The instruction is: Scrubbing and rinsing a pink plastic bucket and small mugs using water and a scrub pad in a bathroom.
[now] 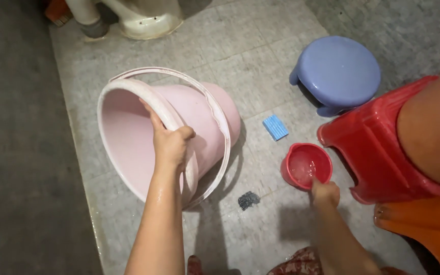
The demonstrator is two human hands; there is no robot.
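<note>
While the left hand [171,145] curls its fingers over the rim of the tipped pale pink plastic bucket [128,137] on the tiled floor [260,66], the right hand [326,193] grips the small red plastic mug's [305,165] handle; a blue ribbed sponge [275,127], dark scrubber [248,200], blue round stool [339,71] and red stool [373,147] crowd nearby.

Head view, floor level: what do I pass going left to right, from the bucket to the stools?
Pink bucket tipped on its side, gripped at the rim by the left hand → dark scrubber → blue sponge → red mug held by the right hand → blue stool → red stool.

Dim, soft overhead light; faint shadows on the wet floor [260,66]; dark, slightly blurred left edge.
</note>
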